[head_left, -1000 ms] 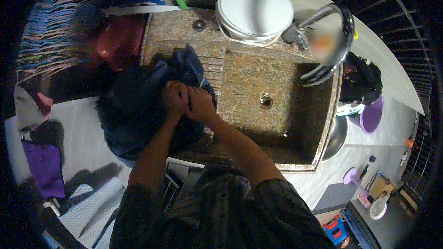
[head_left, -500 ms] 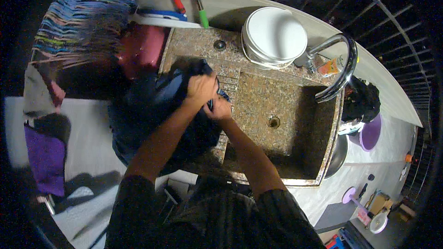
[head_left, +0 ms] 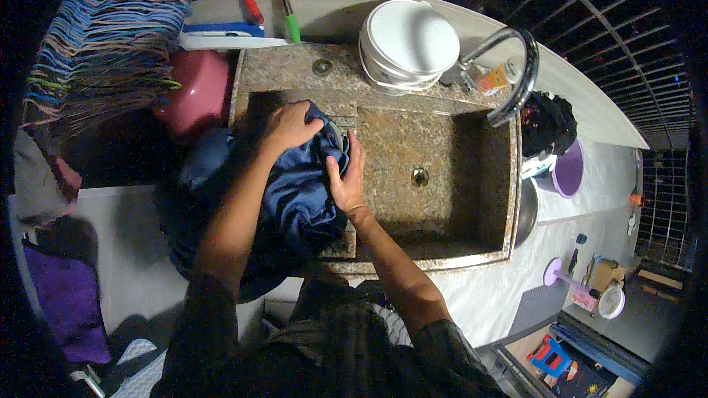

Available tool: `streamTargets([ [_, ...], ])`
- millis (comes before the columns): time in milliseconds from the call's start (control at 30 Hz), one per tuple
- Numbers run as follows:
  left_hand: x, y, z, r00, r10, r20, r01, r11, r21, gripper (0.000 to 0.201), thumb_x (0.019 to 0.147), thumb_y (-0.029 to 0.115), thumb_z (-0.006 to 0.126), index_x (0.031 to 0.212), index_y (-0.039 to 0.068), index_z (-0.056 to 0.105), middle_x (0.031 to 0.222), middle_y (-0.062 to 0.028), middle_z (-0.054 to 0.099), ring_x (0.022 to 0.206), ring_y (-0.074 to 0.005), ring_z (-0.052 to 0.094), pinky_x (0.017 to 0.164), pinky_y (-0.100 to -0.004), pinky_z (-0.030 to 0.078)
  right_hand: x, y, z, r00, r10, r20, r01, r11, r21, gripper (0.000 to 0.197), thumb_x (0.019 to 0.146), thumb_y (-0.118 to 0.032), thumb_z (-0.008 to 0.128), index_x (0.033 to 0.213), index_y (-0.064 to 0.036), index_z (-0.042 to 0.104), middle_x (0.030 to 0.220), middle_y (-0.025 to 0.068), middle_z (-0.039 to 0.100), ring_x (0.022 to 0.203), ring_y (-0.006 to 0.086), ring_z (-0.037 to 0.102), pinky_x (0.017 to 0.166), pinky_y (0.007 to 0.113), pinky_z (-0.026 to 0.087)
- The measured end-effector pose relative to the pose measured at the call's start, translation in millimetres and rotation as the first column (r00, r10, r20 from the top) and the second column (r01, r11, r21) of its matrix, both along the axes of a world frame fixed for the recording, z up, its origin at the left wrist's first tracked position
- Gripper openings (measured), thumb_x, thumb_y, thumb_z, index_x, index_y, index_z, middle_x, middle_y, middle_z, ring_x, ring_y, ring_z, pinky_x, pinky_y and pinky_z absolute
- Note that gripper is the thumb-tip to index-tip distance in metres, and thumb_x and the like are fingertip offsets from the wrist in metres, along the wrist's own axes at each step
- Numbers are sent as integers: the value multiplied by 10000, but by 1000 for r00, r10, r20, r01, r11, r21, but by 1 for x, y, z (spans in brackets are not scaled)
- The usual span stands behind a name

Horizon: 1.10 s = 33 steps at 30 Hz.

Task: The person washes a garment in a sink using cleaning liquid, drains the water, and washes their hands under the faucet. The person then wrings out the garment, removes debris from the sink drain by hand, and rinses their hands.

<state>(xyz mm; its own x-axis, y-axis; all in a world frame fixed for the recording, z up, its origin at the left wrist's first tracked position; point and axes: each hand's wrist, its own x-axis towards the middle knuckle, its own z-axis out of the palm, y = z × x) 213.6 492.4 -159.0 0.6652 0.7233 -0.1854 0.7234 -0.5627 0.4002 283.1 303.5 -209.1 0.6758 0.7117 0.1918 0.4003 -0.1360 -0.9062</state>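
A bulky, shiny navy-blue cloth (head_left: 295, 191) lies bunched over the ribbed left section of the stone sink (head_left: 398, 136), and its folds hang down past the left edge. My left hand (head_left: 290, 127) grips the far part of the cloth, fingers curled over it. Along the cloth's right side rests my right hand (head_left: 349, 183), its fingers stretched out and the thumb apart. Whether the cloth is a garment or a sheet, I cannot tell.
Behind the basin stand a lidded white bucket (head_left: 413, 33) and a curved chrome tap (head_left: 529, 66). A pink tub (head_left: 198, 92) and many hangers (head_left: 110, 37) are at the left. To the right are a dark cloth heap (head_left: 547, 124) and a purple bucket (head_left: 568, 169).
My hands have moved apart from their closed grip together on the cloth. The right one has opened out, and more of the cloth shows between them. The view has shifted slightly.
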Motion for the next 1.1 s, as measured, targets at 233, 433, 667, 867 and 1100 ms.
streamTargets([
  [233, -99, -153, 86, 919, -299, 258, 252, 946, 202, 507, 809, 309, 665, 1169, -39, 590, 1130, -248, 620, 1079, -443, 568, 972, -519, 444, -43, -73, 62, 951, 301, 66, -303, 953, 19, 537, 898, -284, 645, 1385, -76, 560, 1359, 184, 567, 1301, 391, 491, 1113, 507, 339],
  [433, -98, -171, -5, 983, -19, 184, -61, 906, 418, 477, 846, 335, 609, 1088, -75, 621, 1095, -257, 635, 1070, -418, 562, 938, -521, 413, -62, -55, 16, 908, 315, 276, -226, 924, -309, 358, 876, -234, 554, 1173, -39, 596, 1206, 173, 577, 1196, 347, 523, 1079, 539, 322],
  [667, -59, -121, -52, 900, -180, 396, -104, 795, 598, 294, 767, 281, 648, 845, -1, 625, 846, -191, 623, 878, -404, 578, 783, -499, 435, -43, -18, -25, 927, 178, 331, -83, 957, -280, 235, 887, -278, 565, 1018, -87, 600, 974, 106, 557, 972, 325, 537, 921, 468, 379],
  [867, -52, -121, -56, 856, -198, 478, -161, 775, 611, 301, 765, 182, 658, 953, -52, 638, 924, -202, 653, 946, -408, 587, 847, -498, 439, -38, -16, -22, 944, 73, 320, -14, 983, -185, 235, 874, -308, 588, 986, -101, 589, 988, 115, 560, 985, 328, 546, 922, 488, 382],
  [1100, -32, -119, -7, 817, 369, 443, -337, 929, -152, 376, 906, 284, 659, 1183, 32, 620, 1103, -228, 658, 1050, -431, 603, 983, -502, 421, -17, -23, -17, 991, 119, 63, -117, 993, -35, 409, 920, -383, 598, 1150, -45, 601, 1090, 158, 600, 1062, 361, 559, 959, 450, 416],
])
